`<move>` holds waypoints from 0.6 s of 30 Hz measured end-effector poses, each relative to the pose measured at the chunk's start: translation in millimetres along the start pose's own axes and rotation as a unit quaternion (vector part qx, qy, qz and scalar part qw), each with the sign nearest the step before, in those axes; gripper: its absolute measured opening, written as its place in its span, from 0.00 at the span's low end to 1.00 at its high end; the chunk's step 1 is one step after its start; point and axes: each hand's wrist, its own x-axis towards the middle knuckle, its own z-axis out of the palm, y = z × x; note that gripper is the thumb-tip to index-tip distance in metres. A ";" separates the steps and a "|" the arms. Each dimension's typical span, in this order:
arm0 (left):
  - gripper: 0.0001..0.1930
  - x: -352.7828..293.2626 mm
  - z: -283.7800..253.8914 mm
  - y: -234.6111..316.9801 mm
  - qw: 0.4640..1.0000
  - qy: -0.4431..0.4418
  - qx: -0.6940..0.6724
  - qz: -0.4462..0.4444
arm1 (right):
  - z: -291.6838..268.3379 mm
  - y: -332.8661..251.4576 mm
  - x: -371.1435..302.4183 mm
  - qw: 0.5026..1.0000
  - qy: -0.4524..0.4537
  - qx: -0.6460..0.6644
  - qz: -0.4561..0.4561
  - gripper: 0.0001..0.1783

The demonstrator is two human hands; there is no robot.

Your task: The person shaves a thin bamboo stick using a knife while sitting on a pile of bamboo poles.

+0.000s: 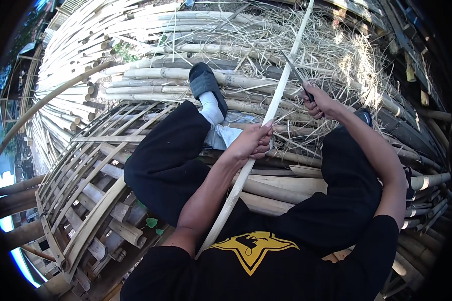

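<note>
A long pale bamboo strip (278, 93) runs from beside my torso up past the top edge of the view. My left hand (252, 140) is wrapped round it at about its middle, over my lap. In my right hand (320, 103) I grip the dark handle of a knife (297, 73). Its narrow blade points up and left, its tip close to the strip's edge; whether it touches cannot be made out. Thin curled shavings (282, 123) show beside my left hand. A whitish cloth or plastic sheet (228, 135) lies beneath the strip by my foot.
Bamboo poles (155, 75) lie side by side ahead of me, with straw-like shavings (331, 50) heaped at the right. At the left stands a slatted bamboo frame (93, 170). A stack of cut poles (80, 42) lies beyond it. My sandalled foot (206, 85) rests on the poles.
</note>
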 end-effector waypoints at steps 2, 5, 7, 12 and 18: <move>0.13 0.1 1.9 -6.2 1.000 0.011 -0.004 -0.010 | 16.4 14.4 7.0 0.957 0.036 -0.243 -0.153 0.25; 0.13 -4.9 -4.9 -2.4 1.000 0.026 0.016 -0.006 | 49.9 10.5 -5.5 0.782 0.106 -0.529 -0.312 0.23; 0.13 -6.5 0.2 -1.8 1.000 0.023 0.018 -0.005 | 41.6 1.6 -12.3 0.714 0.099 -0.618 -0.313 0.21; 0.13 -0.1 6.9 -6.8 1.000 0.000 -0.013 -0.028 | -78.0 -31.5 3.6 0.605 0.270 -0.699 -0.270 0.22; 0.13 -1.1 -4.3 -6.7 1.000 0.014 0.004 -0.027 | 15.9 -4.6 -0.3 0.995 -0.026 0.092 0.035 0.27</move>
